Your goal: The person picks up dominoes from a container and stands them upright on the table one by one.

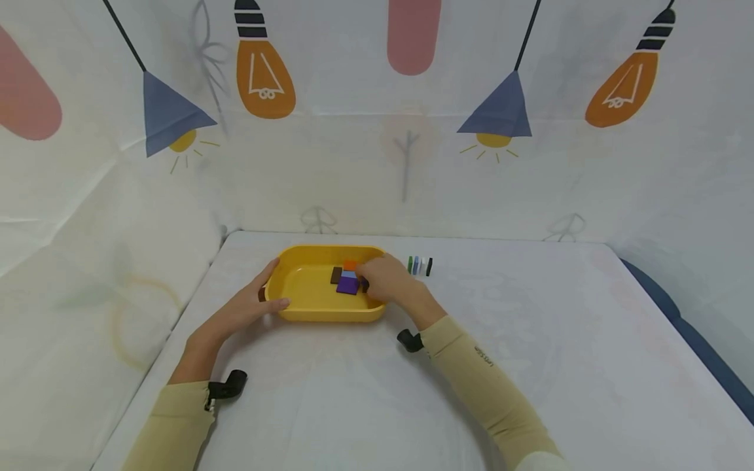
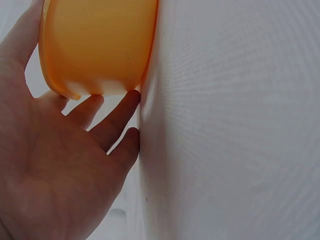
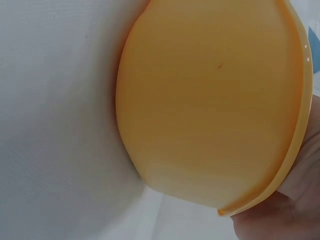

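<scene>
A yellow tray (image 1: pixel 312 314) stands on the white table, with several small flat pieces in its right half. Among them are a purple piece (image 1: pixel 347 286), a light blue piece (image 1: pixel 349 275), a brown piece (image 1: pixel 336 275) and an orange piece (image 1: pixel 350 265). My left hand (image 1: pixel 250 306) grips the tray's left end, thumb over the rim, fingers against the outer wall. Reaching over the right rim, my right hand (image 1: pixel 387 280) has its curled fingers down inside, around a small dark piece (image 1: pixel 364 285) that they partly hide. In the right wrist view the tray wall (image 3: pixel 210 100) conceals the fingertips.
Just behind and right of the tray, a row of small pieces rests on the table: a green piece (image 1: pixel 410 264), a blue piece (image 1: pixel 415 265), a white piece (image 1: pixel 422 266) and a black piece (image 1: pixel 429 267). A printed cloth wall (image 1: pixel 353 176) rises behind the table.
</scene>
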Available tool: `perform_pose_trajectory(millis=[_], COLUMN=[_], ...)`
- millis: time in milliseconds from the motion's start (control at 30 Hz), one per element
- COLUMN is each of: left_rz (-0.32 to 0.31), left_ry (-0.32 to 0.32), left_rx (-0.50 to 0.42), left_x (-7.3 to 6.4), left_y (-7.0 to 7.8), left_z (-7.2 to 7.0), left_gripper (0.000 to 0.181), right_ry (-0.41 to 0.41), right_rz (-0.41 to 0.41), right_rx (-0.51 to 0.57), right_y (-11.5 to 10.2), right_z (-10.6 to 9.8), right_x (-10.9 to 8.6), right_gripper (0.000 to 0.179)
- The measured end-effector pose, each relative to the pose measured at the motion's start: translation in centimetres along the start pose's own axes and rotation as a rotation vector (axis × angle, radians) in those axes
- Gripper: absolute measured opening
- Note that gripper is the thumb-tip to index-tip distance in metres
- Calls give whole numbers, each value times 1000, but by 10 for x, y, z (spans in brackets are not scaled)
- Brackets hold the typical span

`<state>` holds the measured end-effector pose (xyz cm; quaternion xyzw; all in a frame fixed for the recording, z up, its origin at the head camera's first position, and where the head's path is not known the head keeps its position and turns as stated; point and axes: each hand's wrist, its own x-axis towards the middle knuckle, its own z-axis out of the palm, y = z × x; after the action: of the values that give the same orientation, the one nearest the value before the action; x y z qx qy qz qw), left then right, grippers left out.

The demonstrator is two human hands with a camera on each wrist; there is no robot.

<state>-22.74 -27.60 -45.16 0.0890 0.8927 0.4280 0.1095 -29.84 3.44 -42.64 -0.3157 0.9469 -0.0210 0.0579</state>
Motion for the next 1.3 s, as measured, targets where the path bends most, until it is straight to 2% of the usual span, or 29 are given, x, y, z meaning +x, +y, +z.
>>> perform_pose_trajectory(millis=[700, 867, 1067, 1300], left_rz=[-2, -1, -3, -5], left_ry=[7, 5, 5, 4], left_rx=[12, 9, 1, 6], left_x=[2, 0, -1, 0], left_y=[0, 1, 1, 0], left_z=[1, 1, 1, 0], left_gripper=[98, 99, 99, 98], right_ry=[-59, -65, -23, 2], right_rz=[-5, 4, -11, -23], right_rx=[-135, -70, 57, 111], right_y=[-9, -10, -4, 0], right_z=[-3, -4, -2, -1], right_x=[1, 0, 1, 2], right_gripper=[4, 6, 8, 11])
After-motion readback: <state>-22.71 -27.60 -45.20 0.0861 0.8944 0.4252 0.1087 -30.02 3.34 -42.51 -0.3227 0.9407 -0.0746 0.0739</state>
